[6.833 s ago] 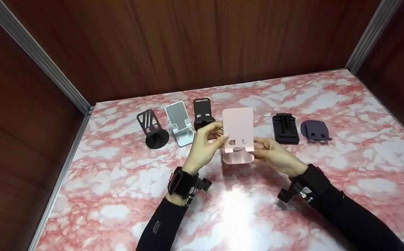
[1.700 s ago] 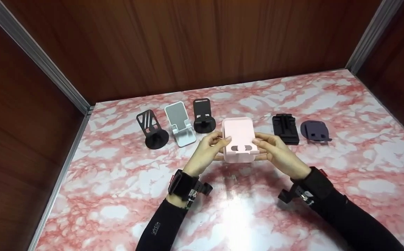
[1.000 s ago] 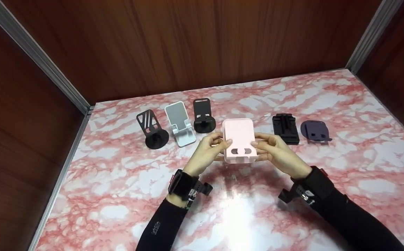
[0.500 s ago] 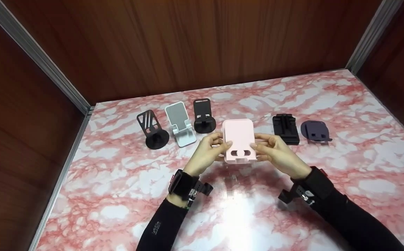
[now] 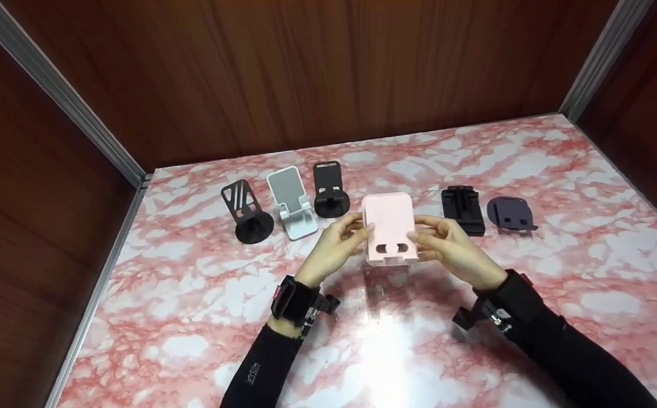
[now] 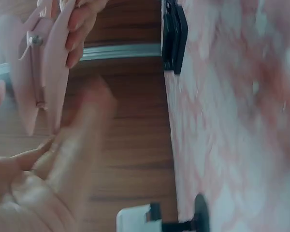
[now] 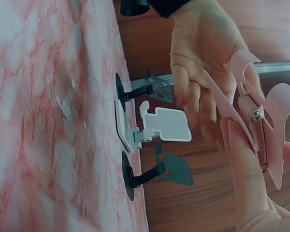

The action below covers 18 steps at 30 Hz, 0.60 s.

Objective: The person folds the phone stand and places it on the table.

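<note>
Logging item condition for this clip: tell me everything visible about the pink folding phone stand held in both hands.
The pink folding phone stand looks like matte plastic: thin rounded panels joined by a metal hinge pin, two cutouts near its lower edge. It is folded nearly flat, held above the marble tabletop, pinched by the left hand and right hand.

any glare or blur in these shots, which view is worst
Head view: sharp, but a white glare patch on the marble table below the pink stand. Left wrist view: worst, left hand and table smeared by blur. Right wrist view: mostly crisp, right hand slightly soft.
</note>
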Tool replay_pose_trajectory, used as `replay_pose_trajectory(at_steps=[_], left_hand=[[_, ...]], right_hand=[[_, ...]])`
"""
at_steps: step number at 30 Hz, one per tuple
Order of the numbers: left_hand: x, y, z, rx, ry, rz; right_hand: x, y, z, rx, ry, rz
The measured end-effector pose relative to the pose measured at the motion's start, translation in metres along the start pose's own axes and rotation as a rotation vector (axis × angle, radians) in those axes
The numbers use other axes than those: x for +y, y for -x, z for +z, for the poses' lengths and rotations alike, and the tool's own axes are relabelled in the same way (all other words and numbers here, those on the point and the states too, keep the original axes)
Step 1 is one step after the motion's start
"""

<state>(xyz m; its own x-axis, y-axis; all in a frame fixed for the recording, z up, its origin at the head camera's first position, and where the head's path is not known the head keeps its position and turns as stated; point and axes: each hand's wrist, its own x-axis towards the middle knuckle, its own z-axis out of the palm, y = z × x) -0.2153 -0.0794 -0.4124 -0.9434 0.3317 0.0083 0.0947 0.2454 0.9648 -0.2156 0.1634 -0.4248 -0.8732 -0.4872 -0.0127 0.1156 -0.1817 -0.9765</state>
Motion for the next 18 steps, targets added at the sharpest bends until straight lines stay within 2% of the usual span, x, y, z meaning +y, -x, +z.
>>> replay_pose_trajectory(at_steps=[4,13,18], left_hand=[[0.002,0.004,-0.004,0.071,-0.254,0.064],[-0.004,0.011,-0.017,0.276,-0.570,0.308],[-0.015,0.018,-0.021,0.327,-0.726,0.307]], right_hand=[[0.001,-0.001,-0.004,0.009,0.007,0.009],[-0.002,-0.010,-0.020,0.086,0.048,0.066],[-0.001,-0.022,-0.029,0.117,0.074,0.091]])
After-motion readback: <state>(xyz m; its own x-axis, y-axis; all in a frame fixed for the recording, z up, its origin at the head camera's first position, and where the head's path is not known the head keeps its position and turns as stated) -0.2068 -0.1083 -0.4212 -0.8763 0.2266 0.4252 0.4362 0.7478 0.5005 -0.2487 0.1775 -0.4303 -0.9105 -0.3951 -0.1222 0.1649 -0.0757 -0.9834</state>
